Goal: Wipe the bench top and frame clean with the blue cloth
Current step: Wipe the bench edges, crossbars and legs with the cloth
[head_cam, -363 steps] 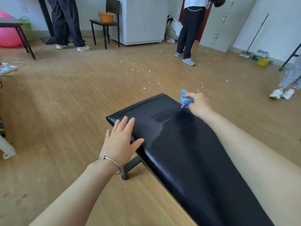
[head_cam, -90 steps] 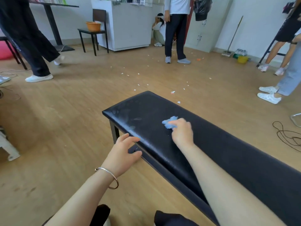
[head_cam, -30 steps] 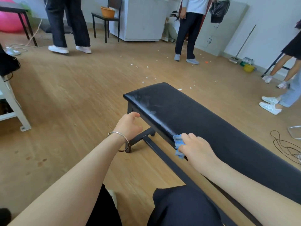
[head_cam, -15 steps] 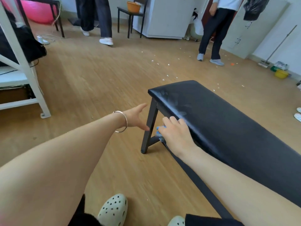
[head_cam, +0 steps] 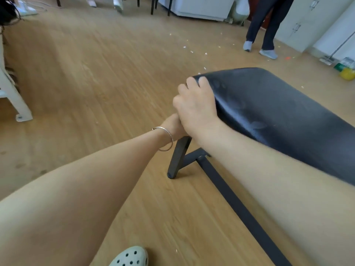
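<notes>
Shared activity room: wood-look floor (head_cam: 96, 73), grey metal cabinets (head_cam: 299, 22), mop (head_cam: 326, 59) against wall, padded black bench (head_cam: 269, 104)

We can read no words, numbers, brands or signs here. The bench top (head_cam: 269, 104) that the right hand (head_cam: 194, 106) curls over shows no lettering we can make out, and the green packs (head_cam: 345, 64) on the floor far beyond that hand are too blurred to read.
</notes>
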